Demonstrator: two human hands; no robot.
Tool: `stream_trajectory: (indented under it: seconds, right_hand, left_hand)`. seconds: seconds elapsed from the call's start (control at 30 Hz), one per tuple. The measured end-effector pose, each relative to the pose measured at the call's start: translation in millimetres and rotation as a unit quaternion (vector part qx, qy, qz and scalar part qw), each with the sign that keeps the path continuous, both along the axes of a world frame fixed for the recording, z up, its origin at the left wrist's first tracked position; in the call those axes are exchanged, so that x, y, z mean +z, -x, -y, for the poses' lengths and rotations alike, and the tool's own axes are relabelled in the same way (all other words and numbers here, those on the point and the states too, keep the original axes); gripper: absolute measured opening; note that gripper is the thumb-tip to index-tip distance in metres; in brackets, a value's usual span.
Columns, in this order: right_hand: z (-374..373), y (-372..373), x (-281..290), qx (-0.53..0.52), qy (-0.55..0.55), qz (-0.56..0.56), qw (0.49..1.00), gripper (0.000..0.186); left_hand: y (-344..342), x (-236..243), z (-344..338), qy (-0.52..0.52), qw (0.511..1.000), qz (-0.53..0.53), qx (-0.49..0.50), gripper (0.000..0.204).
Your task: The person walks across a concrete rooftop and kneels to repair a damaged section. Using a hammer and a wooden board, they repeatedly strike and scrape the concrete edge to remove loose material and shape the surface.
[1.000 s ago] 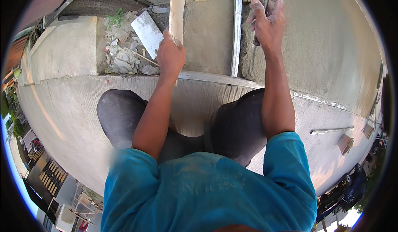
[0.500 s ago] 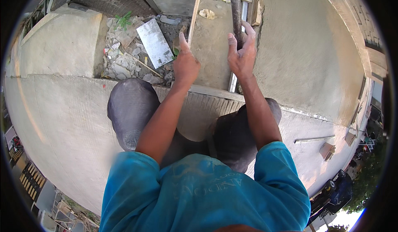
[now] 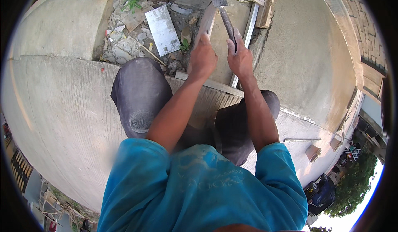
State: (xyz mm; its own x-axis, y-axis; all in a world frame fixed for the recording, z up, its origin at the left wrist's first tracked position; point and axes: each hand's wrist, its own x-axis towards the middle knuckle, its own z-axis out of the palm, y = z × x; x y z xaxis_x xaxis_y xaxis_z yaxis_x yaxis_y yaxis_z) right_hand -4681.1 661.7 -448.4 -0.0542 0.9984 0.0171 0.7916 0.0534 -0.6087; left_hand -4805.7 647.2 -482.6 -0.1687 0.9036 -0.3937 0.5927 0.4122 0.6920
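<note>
Hammer-like tool (image 3: pixel 228 26): in the head view it slanted between 12 and 1 o'clock, its dark handle running up from the right hand (image 3: pixel 240 62), its grey head near the far end of the wooden board (image 3: pixel 206 21); whether they touched could not be told.
Right hand: at 1 o'clock, its fingers were curled around the lower handle, thumb to the left of it.
Left hand (image 3: pixel 203 62): at 12 o'clock, its fingers were clasped on the near part of the wooden board, thumb pointing up along it.
Wooden board: at 12 o'clock, it ran away from the person, between the rubble (image 3: pixel 120 51) and the silver bar (image 3: pixel 250 24).
Silver bar: at 1 o'clock, it lay lengthwise beyond the right hand.
White panel (image 3: pixel 163 29): at 11 o'clock, it lay aslant on the rubble.
Green plant (image 3: pixel 132 3): at 11 o'clock, it stood at the rubble's far side.
Concrete slab (image 3: pixel 306 53): at 2 o'clock, it spread smooth and grey.
Dark vehicle (image 3: pixel 321 194): at 4 o'clock, it showed near the rim.
</note>
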Motion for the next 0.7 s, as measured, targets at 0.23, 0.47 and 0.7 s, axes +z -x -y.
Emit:
stream_trajectory:
  seconds: [0.23, 0.47, 0.7]
  right_hand:
    - [0, 13, 59, -0.004, -0.174, -0.153, 0.973, 0.056]
    - [5, 0, 3, -0.004, -0.094, 0.026, 0.995, 0.057]
    - [-6, 14, 68, -0.019, -0.137, -0.123, 0.983, 0.054]
  left_hand:
    - [5, -13, 4, -0.025, 1.000, -0.017, 0.002, 0.060]
    - [3, -4, -2, -0.004, 1.000, -0.014, -0.017, 0.062]
    - [5, -11, 5, -0.029, 0.999, -0.013, 0.004, 0.058]
